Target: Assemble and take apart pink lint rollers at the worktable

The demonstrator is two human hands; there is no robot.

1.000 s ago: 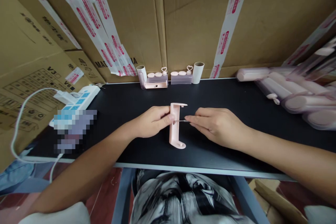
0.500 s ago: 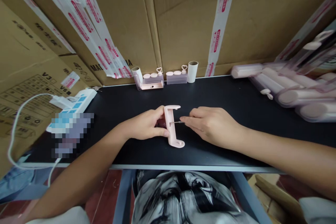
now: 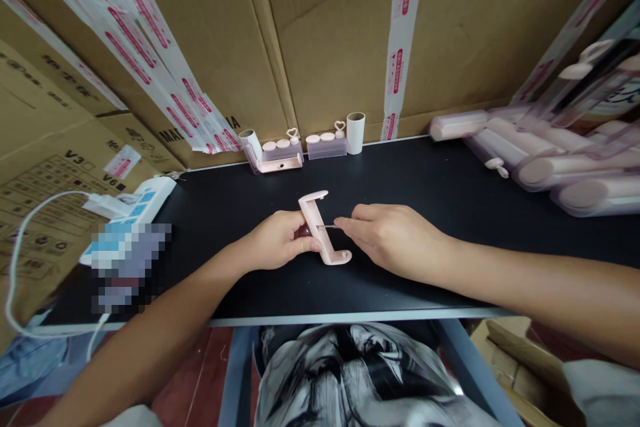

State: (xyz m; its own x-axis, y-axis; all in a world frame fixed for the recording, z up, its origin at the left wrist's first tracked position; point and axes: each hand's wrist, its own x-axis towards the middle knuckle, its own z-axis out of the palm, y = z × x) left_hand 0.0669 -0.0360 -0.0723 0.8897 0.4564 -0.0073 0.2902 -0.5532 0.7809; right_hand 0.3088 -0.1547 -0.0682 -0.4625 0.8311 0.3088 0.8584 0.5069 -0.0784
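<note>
A pink bracket-shaped plastic part point(image 3: 317, 225) stands tilted above the black tabletop, its two end arms pointing right. My left hand point(image 3: 280, 238) is closed around its left side, thumb in front. A small purplish piece shows partly behind the part, between thumb and fingers. From the right, my right hand point(image 3: 383, 233) pinches a thin metal tool point(image 3: 329, 226), whose far end reaches the inner face of the pink part. The tool's handle is hidden inside my right hand.
Pink and clear holders point(image 3: 327, 145) and white tubes point(image 3: 355, 133) line the table's back edge. At right lies a pile of pink rollers point(image 3: 537, 170). A power strip point(image 3: 133, 213) with white cables sits at left. Cardboard point(image 3: 340, 33) rises behind.
The pink part has tilted, its upper end shifting left and its lower end staying nearly in place. The camera view has shifted slightly. Both hands keep their holds.
</note>
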